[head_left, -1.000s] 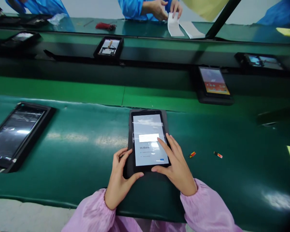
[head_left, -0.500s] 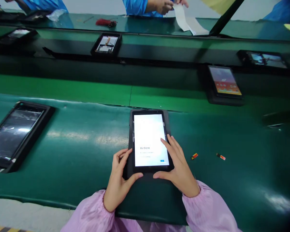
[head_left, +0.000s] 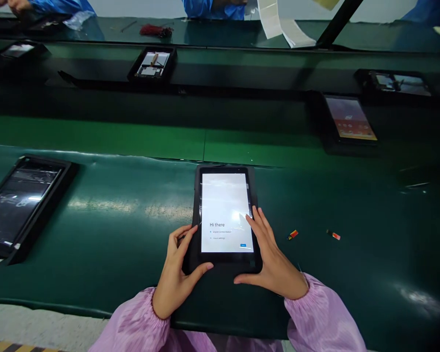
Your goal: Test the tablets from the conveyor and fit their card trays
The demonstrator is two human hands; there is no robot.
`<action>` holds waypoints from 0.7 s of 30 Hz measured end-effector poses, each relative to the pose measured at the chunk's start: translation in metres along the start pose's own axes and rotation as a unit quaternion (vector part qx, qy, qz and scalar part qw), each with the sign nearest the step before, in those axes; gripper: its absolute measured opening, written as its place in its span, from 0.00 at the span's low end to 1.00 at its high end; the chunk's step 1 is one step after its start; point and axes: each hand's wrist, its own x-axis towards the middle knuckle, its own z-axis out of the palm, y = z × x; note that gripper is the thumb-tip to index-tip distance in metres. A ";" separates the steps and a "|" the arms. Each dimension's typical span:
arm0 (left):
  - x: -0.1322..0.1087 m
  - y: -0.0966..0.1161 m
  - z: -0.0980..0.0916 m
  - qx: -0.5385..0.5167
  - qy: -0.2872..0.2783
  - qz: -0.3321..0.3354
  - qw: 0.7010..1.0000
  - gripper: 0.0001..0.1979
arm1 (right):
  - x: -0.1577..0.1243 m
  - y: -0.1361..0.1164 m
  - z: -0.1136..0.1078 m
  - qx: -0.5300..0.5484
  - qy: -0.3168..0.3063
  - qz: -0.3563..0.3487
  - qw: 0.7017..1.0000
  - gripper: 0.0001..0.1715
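Observation:
A tablet [head_left: 227, 205] lies upright in a black foam tray on the green mat in front of me. Its lit white screen reads "Hi there", with a small blue button low on the right. My left hand [head_left: 178, 274] holds the tray's lower left corner, fingers curled on the side edge and thumb along the bottom. At the right edge is my right hand [head_left: 273, 261], fingers spread; its index fingertip lies over the screen's right margin and its thumb reaches below the tray.
Two small orange-tipped pieces, one nearer [head_left: 292, 235] and one farther [head_left: 333, 234], lie to the right. Another tablet in a tray [head_left: 24, 205] rests at left. Beyond, a lit tablet [head_left: 351, 118] and open devices [head_left: 153, 64] line the belt. Co-workers in blue sleeves [head_left: 201, 9] sit opposite.
My right thumb has moved slightly down, away from the tray's bottom edge. My left hand keeps its hold. Across the belt, the lit tablet has shifted right and the open devices left.

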 end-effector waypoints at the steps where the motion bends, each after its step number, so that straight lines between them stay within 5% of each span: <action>1: 0.000 0.000 0.000 0.003 -0.001 0.001 1.000 0.35 | 0.000 0.000 0.000 0.000 0.000 0.002 1.000 0.72; 21: 0.000 -0.005 -0.001 -0.007 -0.002 0.031 1.000 0.36 | -0.019 -0.007 0.016 -0.038 0.061 -0.025 0.997 0.60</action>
